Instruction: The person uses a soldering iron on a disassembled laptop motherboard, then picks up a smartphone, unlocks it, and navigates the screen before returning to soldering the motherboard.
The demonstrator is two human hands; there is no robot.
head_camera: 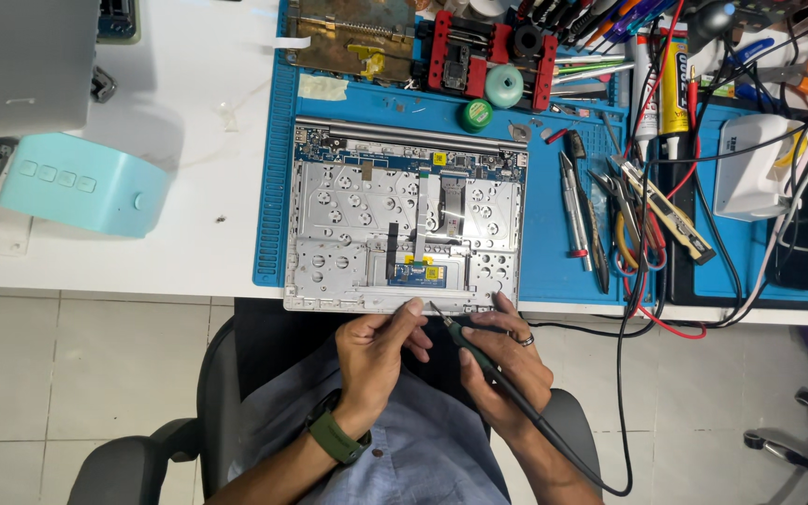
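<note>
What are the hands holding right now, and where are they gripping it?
The right hand grips a corded soldering iron by its green handle. The left hand pinches near its tip; whether it touches cannot be told.

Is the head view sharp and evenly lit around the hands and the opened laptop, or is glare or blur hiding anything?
Head view: even overhead light, no blown-out glare; the opened laptop shell is sharp with a soft sheen on the metal. The left hand and the right hand, which holds the corded tool, are crisp, no motion blur. Tools on the blue mat are cluttered but in focus; the edges bow slightly.
</note>
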